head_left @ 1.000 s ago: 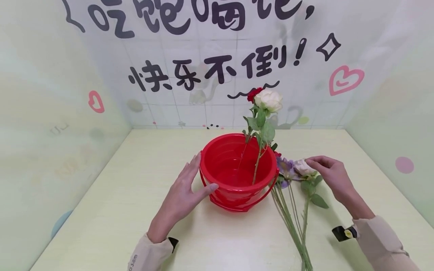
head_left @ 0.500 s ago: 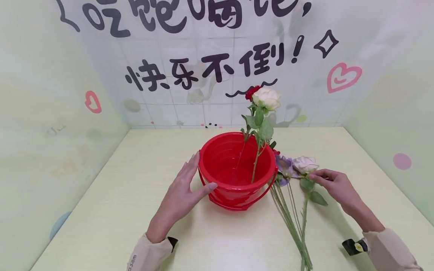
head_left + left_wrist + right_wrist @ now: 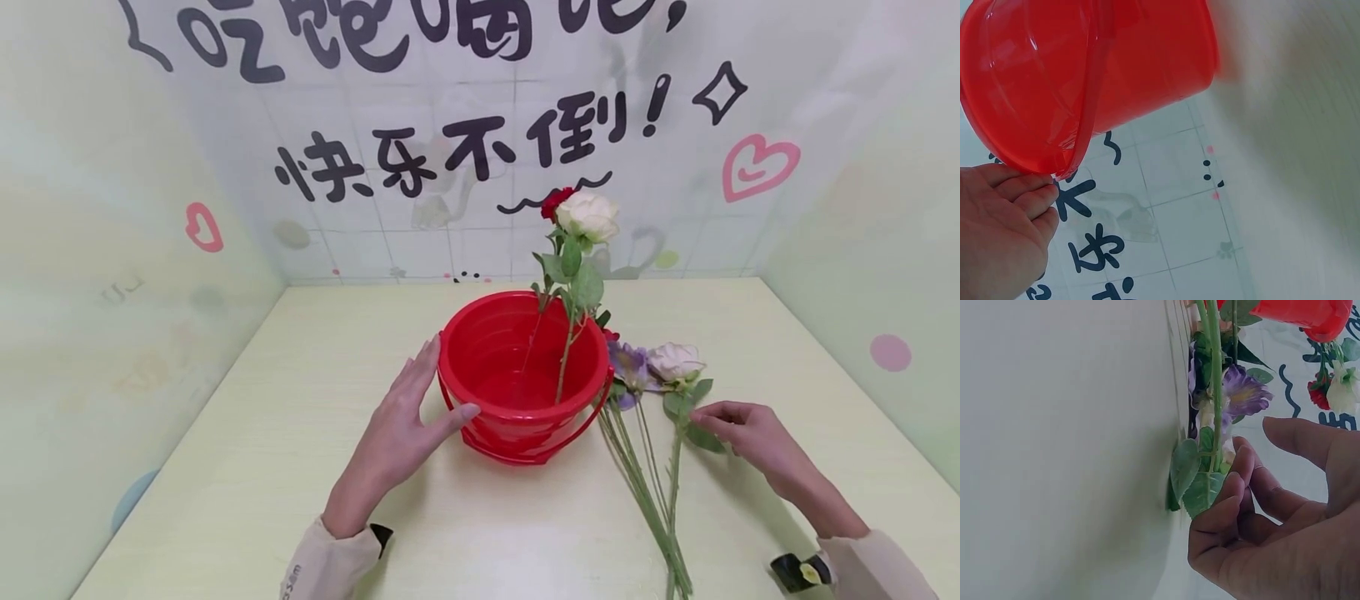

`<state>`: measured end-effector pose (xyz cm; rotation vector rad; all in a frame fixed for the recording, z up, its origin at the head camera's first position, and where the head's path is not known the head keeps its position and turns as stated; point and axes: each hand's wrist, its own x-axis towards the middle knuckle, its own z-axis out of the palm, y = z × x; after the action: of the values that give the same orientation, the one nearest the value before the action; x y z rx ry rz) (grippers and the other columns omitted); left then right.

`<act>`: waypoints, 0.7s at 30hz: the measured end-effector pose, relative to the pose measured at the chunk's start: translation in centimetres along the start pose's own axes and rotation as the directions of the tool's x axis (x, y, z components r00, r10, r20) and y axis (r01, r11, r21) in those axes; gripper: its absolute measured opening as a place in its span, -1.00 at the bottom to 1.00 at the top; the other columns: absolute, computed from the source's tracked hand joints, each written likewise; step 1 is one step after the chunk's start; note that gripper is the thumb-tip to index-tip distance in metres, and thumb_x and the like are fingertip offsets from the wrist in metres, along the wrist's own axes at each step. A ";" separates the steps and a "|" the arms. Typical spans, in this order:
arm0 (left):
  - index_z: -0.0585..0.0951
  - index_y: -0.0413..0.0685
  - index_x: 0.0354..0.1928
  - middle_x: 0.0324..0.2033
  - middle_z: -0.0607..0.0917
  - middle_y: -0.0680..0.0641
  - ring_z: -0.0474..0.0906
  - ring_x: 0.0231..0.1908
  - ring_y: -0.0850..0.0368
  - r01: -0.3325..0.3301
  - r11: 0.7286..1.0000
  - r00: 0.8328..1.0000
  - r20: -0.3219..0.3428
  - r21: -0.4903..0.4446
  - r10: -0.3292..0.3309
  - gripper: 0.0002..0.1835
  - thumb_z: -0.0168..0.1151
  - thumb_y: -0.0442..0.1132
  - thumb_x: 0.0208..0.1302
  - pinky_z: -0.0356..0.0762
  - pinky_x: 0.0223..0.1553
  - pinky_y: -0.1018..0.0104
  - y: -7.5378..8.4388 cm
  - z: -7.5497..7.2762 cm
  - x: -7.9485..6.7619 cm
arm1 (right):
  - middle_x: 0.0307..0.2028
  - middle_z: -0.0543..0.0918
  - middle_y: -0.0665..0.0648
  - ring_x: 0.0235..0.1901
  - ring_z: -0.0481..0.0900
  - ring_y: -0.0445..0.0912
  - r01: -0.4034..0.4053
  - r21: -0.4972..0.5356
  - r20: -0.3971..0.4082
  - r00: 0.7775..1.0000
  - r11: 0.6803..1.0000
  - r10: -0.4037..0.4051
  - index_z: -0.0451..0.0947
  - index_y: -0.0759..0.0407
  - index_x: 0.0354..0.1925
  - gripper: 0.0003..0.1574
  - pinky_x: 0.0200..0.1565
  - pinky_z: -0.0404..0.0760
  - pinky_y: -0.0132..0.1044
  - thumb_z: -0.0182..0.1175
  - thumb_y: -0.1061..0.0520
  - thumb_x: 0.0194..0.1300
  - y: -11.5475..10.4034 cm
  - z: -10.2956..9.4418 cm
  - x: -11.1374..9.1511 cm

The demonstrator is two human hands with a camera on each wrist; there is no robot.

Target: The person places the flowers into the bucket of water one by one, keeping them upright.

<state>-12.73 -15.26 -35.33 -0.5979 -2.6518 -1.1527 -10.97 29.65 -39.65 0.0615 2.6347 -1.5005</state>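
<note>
A red bucket (image 3: 525, 433) stands on the table, its handle hanging down in front. My left hand (image 3: 397, 425) rests against the bucket's left side, fingers extended and thumb at the front rim. In the left wrist view the fingertips (image 3: 1041, 187) touch the rim. A white rose (image 3: 588, 217) and a red flower (image 3: 557, 202) stand in the bucket, leaning to its right side. My right hand (image 3: 757, 433) is beside the leafy stem of a pale rose (image 3: 677, 362) lying on the table. Its fingers (image 3: 1235, 487) are bent near the leaves, the thumb apart from them.
Purple flowers (image 3: 630, 367) and several green stems (image 3: 637, 483) lie to the right of the bucket, beside the pale rose. A printed backdrop (image 3: 420, 250) with lettering rises behind the table (image 3: 300, 417), with side walls left and right.
My right hand has moved from the pale rose's head down along its stem to the leaves, toward me. My left hand stays against the bucket. The view has shifted slightly.
</note>
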 end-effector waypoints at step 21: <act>0.04 0.14 0.67 0.62 0.09 0.00 -0.01 0.58 -0.12 -0.008 1.000 1.000 -0.001 0.017 0.009 0.03 0.32 0.28 0.34 0.23 0.41 -0.26 -0.2 0.0 0.1 | -0.34 0.60 0.06 -0.45 0.46 -0.18 -0.066 0.076 0.087 0.994 0.995 0.059 0.57 0.61 0.08 -0.57 -0.47 0.52 -0.36 0.20 0.21 0.48 0.1 1.6 -0.7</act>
<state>-12.89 -15.32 -35.40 -0.6045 -2.6525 -1.1268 -10.11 28.32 -40.42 0.0841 2.4843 -1.5511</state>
